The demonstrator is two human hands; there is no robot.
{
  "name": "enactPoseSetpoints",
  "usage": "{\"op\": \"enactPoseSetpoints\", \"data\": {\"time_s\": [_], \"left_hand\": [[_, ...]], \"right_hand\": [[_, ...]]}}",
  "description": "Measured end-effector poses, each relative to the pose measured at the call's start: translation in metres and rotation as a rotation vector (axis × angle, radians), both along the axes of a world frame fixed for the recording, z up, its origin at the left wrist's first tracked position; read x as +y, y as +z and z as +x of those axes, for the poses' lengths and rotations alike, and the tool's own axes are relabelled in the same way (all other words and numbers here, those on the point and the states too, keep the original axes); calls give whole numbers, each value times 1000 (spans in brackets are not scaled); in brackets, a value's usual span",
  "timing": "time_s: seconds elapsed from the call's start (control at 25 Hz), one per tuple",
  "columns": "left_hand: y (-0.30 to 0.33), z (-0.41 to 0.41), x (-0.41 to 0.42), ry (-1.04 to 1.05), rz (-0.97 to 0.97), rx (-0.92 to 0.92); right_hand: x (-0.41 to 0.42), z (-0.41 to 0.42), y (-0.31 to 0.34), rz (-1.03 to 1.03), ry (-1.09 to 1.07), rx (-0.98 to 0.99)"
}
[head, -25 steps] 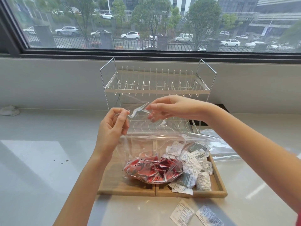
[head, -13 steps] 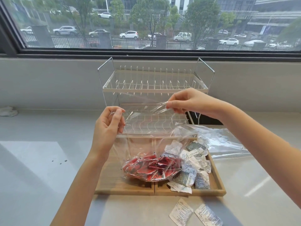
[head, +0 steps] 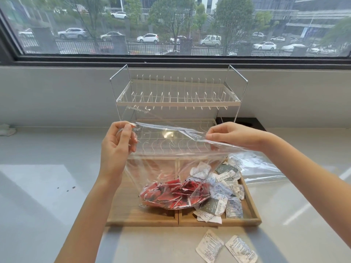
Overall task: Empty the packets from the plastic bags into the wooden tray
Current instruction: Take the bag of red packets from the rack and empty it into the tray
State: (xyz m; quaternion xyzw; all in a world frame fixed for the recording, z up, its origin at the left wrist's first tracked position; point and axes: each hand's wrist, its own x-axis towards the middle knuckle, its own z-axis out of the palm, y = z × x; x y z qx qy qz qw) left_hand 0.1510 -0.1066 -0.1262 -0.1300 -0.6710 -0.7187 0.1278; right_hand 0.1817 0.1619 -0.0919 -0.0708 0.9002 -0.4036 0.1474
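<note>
The left hand [head: 116,149] pinches one corner of the clear plastic bag [head: 171,162] at its mouth, thumb and fingers pressed together on the film; the right hand [head: 233,137] pinches the other side of the rim the same way, at about three o'clock from the left. Between them the mouth is stretched wide and faces up. The red packets [head: 174,192] sit heaped in the bag's bottom, at six o'clock from the hands, resting over the divider of the wooden tray [head: 133,215].

The risk, as I judge it, lies in the tipping. The bag's load straddles both compartments, and the right one already holds a pile of white packets [head: 226,190], so an upended bag may spill red packets onto that pile or over the near rim. Two loose packets [head: 226,247] already lie on the counter [head: 47,177] at six o'clock from the tray. Thin film held only by fingertips could also slip as the weight shifts.

An emptied bag [head: 260,168] lies at three o'clock from the tray, partly behind the right forearm. Print on the packets is too small to read. The film's glare hides how far the far rim has folded over toward the wire rack [head: 178,99] at twelve o'clock.
</note>
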Motion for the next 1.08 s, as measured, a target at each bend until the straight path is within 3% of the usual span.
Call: {"op": "enactPoseSetpoints", "data": {"time_s": [0.4,0.52,0.76,0.96,1.08], "left_hand": [[-1,-2,-3,-10,-29,31],[-1,-3,-2,-4,-31,59],[-1,-9,-4,25,-37,115],[-3,-15,-6,70,12,80],[-3,-18,-5,84,25,72]], "right_hand": [[-8,-3,34,-133,-214,412],[-5,-2,51,-74,-239,597],[-5,0,49,-2,-249,754],[5,10,30,-412,-377,598],[7,24,-22,-391,-459,419]]}}
